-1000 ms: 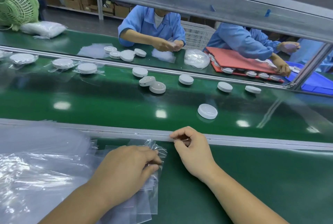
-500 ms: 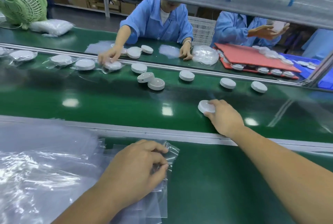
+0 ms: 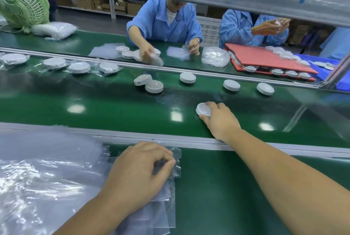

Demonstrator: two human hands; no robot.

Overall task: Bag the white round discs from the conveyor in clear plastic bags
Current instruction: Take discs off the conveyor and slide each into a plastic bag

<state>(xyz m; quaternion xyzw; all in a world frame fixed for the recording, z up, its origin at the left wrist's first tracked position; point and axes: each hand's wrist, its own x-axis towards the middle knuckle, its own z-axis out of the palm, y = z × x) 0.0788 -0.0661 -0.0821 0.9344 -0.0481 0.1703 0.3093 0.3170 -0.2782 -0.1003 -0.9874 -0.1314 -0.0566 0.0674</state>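
My right hand [image 3: 217, 119] grasps a white round disc [image 3: 202, 109]; my left hand [image 3: 140, 170] pinches a clear plastic bag [image 3: 176, 156], ready for it.

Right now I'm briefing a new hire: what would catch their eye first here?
The right hand grips a white disc on the shiny green conveyor. Nearer, the left hand pinches a clear bag beside a heap of bags. A red tray lies at the far right, beyond the belt.
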